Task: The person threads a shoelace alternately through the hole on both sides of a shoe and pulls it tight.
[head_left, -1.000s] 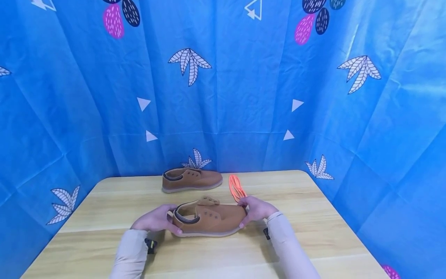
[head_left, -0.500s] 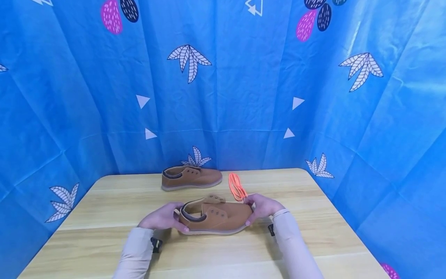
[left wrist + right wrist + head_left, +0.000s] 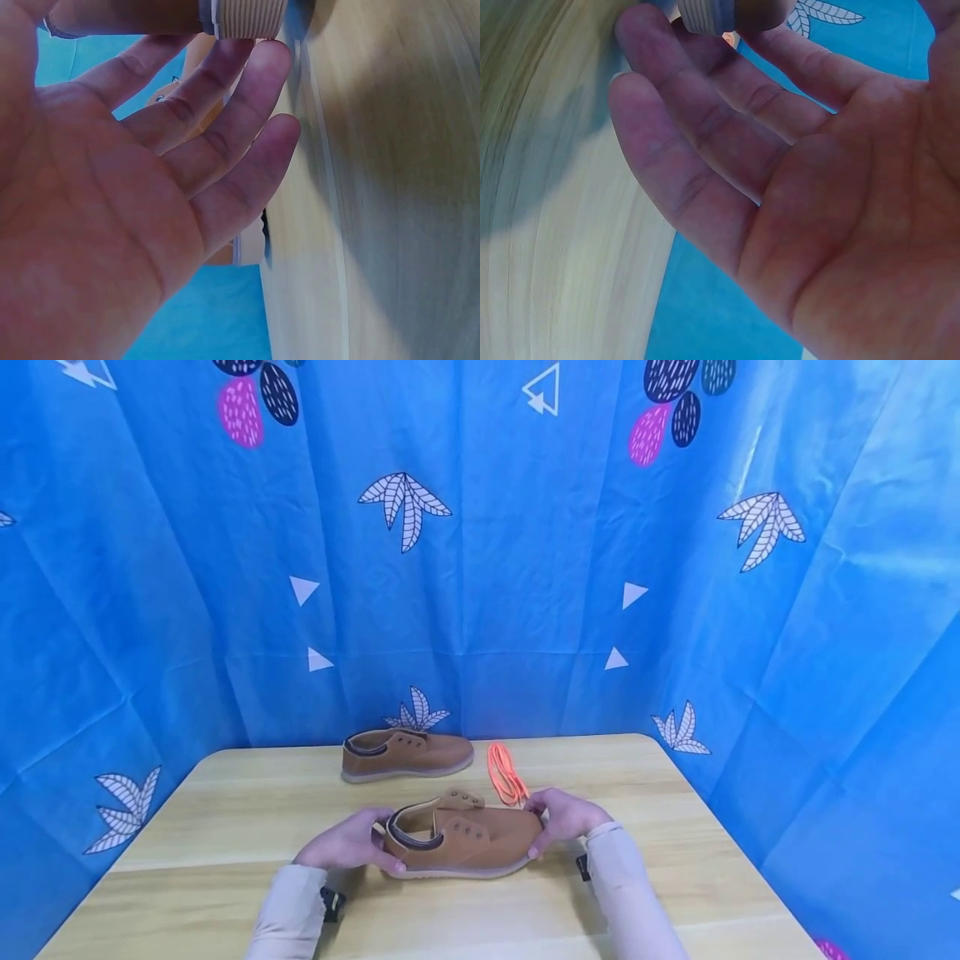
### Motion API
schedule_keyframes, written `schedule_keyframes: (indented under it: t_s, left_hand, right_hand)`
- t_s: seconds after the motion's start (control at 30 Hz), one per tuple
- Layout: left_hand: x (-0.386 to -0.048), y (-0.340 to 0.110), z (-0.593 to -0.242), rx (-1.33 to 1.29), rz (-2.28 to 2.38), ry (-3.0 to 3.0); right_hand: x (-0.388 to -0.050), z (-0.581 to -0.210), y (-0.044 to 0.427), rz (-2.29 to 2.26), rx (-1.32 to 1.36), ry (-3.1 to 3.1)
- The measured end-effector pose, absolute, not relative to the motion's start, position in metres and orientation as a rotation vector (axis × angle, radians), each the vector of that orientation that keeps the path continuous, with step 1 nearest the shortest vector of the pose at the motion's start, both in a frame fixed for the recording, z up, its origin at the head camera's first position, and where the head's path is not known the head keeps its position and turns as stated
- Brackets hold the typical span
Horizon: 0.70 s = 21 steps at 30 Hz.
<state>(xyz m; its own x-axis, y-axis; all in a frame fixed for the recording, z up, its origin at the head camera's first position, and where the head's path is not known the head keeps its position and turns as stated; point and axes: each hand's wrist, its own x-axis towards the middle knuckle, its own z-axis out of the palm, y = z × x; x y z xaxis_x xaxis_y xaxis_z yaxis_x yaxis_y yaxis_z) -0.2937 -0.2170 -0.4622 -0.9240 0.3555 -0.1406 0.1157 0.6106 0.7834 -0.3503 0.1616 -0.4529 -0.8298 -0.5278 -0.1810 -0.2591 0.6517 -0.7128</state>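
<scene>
In the head view a brown shoe [image 3: 498, 843] lies sideways near the middle of the table, toe to the right, its eyelet flaps spread and no lace in them. My left hand [image 3: 348, 843] grips its heel, thumb on the near side. My right hand [image 3: 566, 820] holds the toe between thumb and fingers. Just behind the toe lies a bundle of orange laces [image 3: 504, 774], close to my right fingertips. Both wrist views show the shoe's ribbed sole edge [image 3: 247, 19] by the fingers, the palms [image 3: 855, 202] facing the cameras.
A second brown shoe [image 3: 408, 755] stands at the back of the wooden table [image 3: 247, 793], toe to the right. Blue patterned curtains [image 3: 525, 568] hang behind the table and at both sides.
Both hands have shifted the gripped shoe a little to the right. The second shoe and the orange laces keep their places on the table; the head view has tilted slightly.
</scene>
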Motion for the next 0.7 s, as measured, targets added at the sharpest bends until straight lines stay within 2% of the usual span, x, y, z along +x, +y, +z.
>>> schedule_keyframes:
  t_s: [0.7]
  left_hand:
    - [-0.295,-0.219,-0.467,0.447,1.235,2.535]
  right_hand:
    - [-0.349,-0.447,0.163,-0.909,-0.586,2.571]
